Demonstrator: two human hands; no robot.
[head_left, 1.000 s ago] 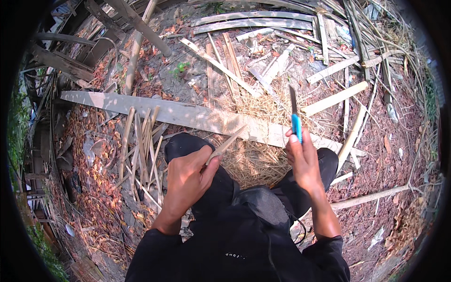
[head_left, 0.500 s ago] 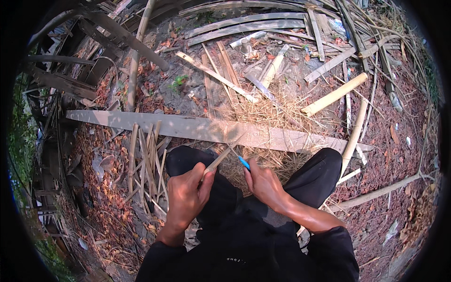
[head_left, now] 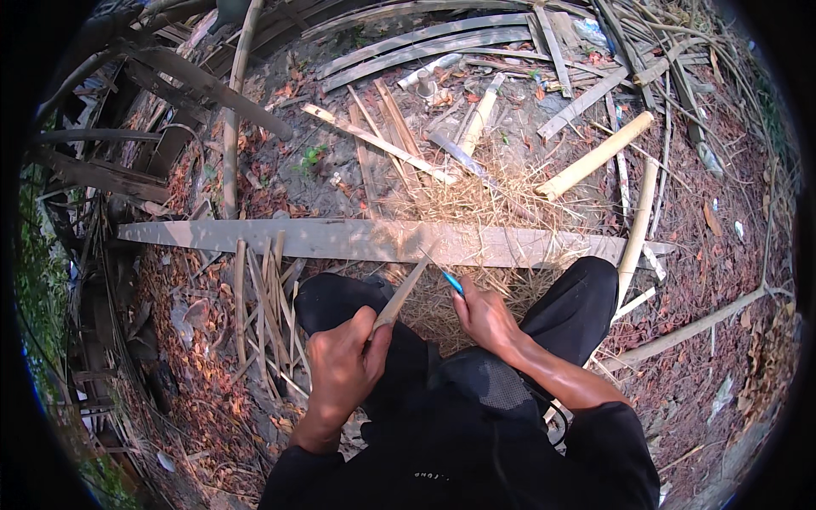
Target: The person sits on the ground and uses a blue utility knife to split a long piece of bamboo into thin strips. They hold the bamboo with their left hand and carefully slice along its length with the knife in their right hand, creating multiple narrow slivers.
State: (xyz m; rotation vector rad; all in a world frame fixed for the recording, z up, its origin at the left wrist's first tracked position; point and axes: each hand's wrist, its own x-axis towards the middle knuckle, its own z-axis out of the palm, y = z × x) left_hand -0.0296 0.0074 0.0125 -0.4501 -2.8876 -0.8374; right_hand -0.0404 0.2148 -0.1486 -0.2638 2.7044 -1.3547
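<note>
My left hand [head_left: 348,357] is closed around a pale bamboo strip [head_left: 403,293], which slants up and away to the right. My right hand [head_left: 490,323] grips a knife [head_left: 453,282] by its blue handle. The thin blade points up and left, close to the strip's far end; whether they touch I cannot tell. Both hands are between my bent knees. Just beyond the strip's end, a long wooden plank [head_left: 314,239] lies crosswise on the ground. Thin curled shavings [head_left: 484,194] are heaped on and behind it.
Several split strips [head_left: 270,302] lie left of my knee. Behind the plank are a long flat blade [head_left: 461,155], a bamboo length [head_left: 595,157] and loose slats [head_left: 378,143]. Another bamboo pole [head_left: 637,234] lies by my right knee. Weathered boards [head_left: 425,47] are stacked at the back.
The knife has shifted slightly to the right, toward the strip's far end. The strip now points more steeply away from me. The whole view has tilted a little.
</note>
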